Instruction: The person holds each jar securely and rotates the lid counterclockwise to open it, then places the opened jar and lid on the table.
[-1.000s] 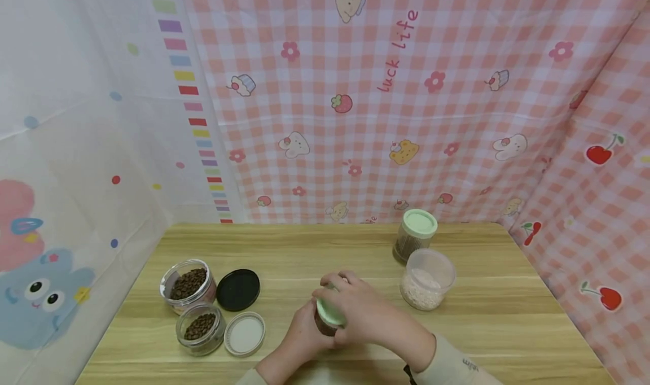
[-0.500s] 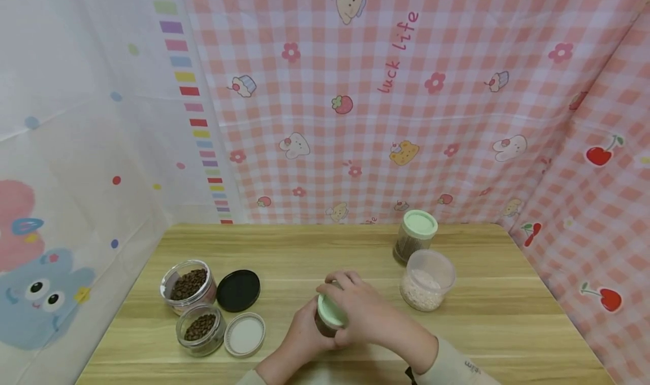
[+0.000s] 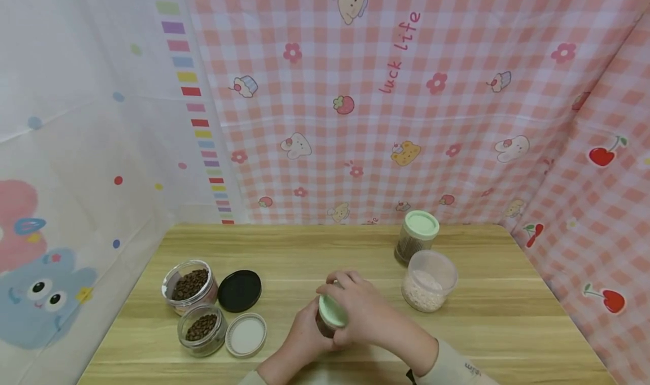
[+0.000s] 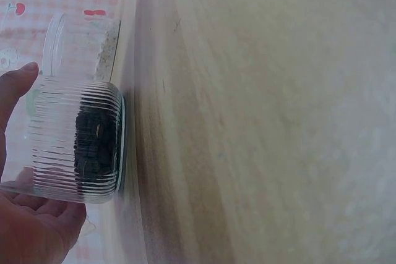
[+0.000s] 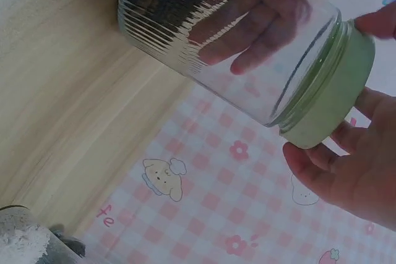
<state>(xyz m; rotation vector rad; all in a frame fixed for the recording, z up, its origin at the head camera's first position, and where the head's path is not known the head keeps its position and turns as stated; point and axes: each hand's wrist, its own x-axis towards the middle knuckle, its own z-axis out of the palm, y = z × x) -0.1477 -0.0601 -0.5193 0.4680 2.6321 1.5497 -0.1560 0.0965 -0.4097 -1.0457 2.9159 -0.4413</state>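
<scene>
A clear ribbed glass jar (image 5: 238, 85) with dark bean-like pieces in its bottom stands on the table, at the near middle in the head view. My left hand (image 3: 306, 333) holds its side, fingers and thumb curled round the glass. From above, my right hand (image 3: 367, 313) grips the pale green lid (image 5: 337, 88), which sits on the jar's mouth. In the right wrist view the right fingertips and thumb pinch the lid's rim, while left fingers show through the glass. The ribbed base (image 4: 80, 146) and dark contents appear in the left wrist view.
To the left are two open jars of brown beans, a larger jar (image 3: 205, 300) and a smaller jar (image 3: 205, 348), beside a black lid (image 3: 240, 291) and a white lid (image 3: 246, 335). At right stand an uncovered tub of pale flakes (image 3: 429, 280) and a green-lidded jar (image 3: 416, 241).
The right hand's fingers have shifted very slightly on the lid. Both hands stay on the jar, and the other things have not moved.
</scene>
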